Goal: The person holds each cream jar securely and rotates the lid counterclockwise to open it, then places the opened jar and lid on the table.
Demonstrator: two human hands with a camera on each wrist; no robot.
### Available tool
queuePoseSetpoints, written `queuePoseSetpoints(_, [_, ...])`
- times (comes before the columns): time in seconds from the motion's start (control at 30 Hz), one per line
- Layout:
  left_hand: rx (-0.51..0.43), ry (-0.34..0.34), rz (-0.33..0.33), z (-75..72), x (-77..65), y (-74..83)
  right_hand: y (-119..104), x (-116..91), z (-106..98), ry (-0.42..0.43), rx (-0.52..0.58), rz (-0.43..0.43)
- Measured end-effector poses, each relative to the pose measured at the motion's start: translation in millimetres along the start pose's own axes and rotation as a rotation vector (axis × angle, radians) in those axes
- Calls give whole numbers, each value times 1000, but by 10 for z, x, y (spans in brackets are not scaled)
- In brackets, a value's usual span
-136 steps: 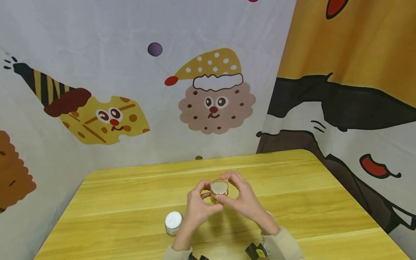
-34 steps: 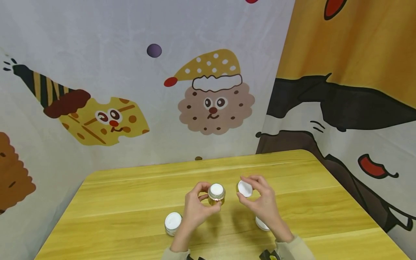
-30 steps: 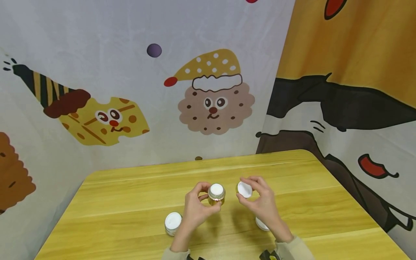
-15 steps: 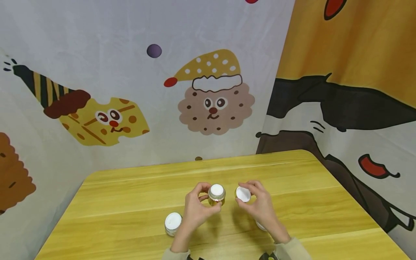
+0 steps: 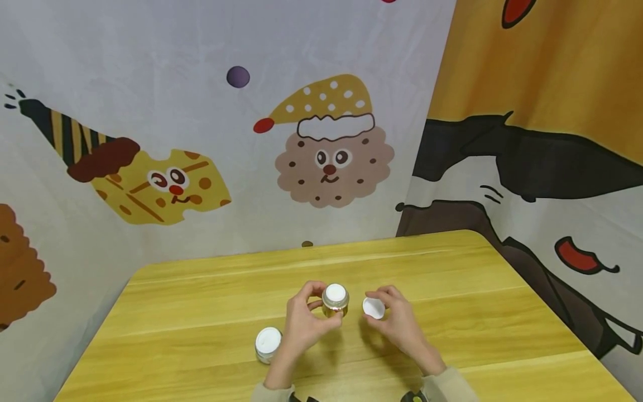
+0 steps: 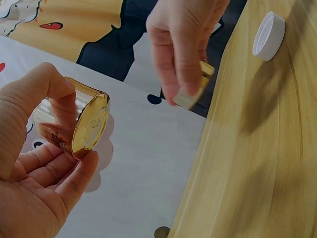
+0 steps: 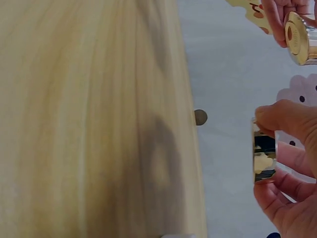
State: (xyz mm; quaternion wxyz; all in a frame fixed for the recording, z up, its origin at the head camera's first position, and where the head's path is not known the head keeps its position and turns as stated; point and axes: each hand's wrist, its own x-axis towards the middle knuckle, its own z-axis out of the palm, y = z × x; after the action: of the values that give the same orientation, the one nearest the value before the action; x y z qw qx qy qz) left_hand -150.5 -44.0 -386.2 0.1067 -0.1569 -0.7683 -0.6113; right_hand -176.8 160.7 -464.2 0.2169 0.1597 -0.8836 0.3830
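My left hand (image 5: 303, 326) grips a gold jar (image 5: 335, 307) between thumb and fingers, held above the table with its white top facing up. The jar's gold base (image 6: 93, 121) shows in the left wrist view. To the right, my right hand (image 5: 402, 325) pinches a gold lid (image 5: 373, 308) by its edge, its white inside turned upward. In the right wrist view the lid's shiny gold side (image 7: 265, 153) sits between thumb and fingertips. Lid and jar are apart, with a small gap between them.
A second jar (image 5: 268, 341) with a white top stands on the wooden table (image 5: 201, 312), beside my left forearm. A white lid (image 6: 270, 37) lies on the table in the left wrist view; my right arm hides it in the head view. A cartoon-printed cloth (image 5: 201, 111) hangs behind.
The gold lid, on the jar 4.5 s ago, came off in the right hand. Over the last second that hand has lowered it and drawn it slightly left. The left hand stays almost still.
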Motion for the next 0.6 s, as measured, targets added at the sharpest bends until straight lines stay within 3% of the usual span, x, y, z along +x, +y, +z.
queuePoseSetpoints(0.3, [-1,3,-28,-4,0,10,25,-21,49,-170,-41,131])
queuePoseSetpoints(0.6, [12,3,-28,-4,-5,-4,75,-74,82,-230,-86,87])
